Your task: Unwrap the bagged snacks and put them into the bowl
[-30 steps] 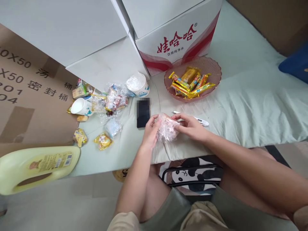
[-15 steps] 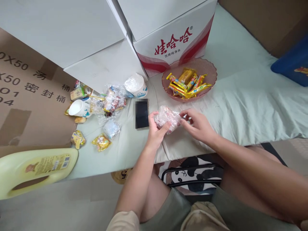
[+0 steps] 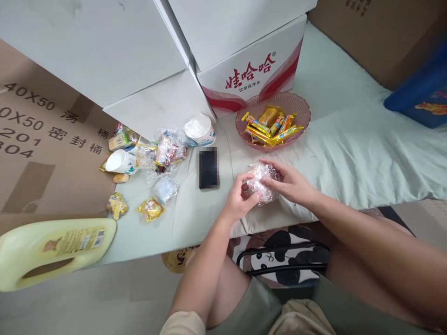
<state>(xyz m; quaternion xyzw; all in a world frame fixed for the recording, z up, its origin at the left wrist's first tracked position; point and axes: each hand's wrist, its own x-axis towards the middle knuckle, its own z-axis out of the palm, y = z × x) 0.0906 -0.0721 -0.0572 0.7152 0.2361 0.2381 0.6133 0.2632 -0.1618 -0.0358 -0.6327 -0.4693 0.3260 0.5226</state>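
Observation:
Between my hands, just above the front of the cloth-covered surface, is a crinkled clear plastic-wrapped bundle point(image 3: 267, 197) with faint red and pale patches inside. My left hand point(image 3: 240, 201) grips it from the left, fingers curled round its side and thumb along the lower edge. On the right side, my right hand point(image 3: 293, 183) is closed on it too, with the thumb on top and the fingers behind. What the plastic contains I cannot make out. A pink ribbed bowl point(image 3: 304, 122) stands just beyond, holding several yellow snack packets point(image 3: 270, 122).
A dark phone point(image 3: 208, 171) lies left of my hands. Further left are two paper cups point(image 3: 120, 162), several wrapped snacks point(image 3: 151, 209) and a yellow jug point(image 3: 77, 242) at the edge. White cartons point(image 3: 251, 70) rise behind; a blue container point(image 3: 417, 102) is at the right.
My hands and the plastic bundle have shifted slightly right and nearer to me. The right hand has come over the bundle and closed on it; the plastic now looks more gathered.

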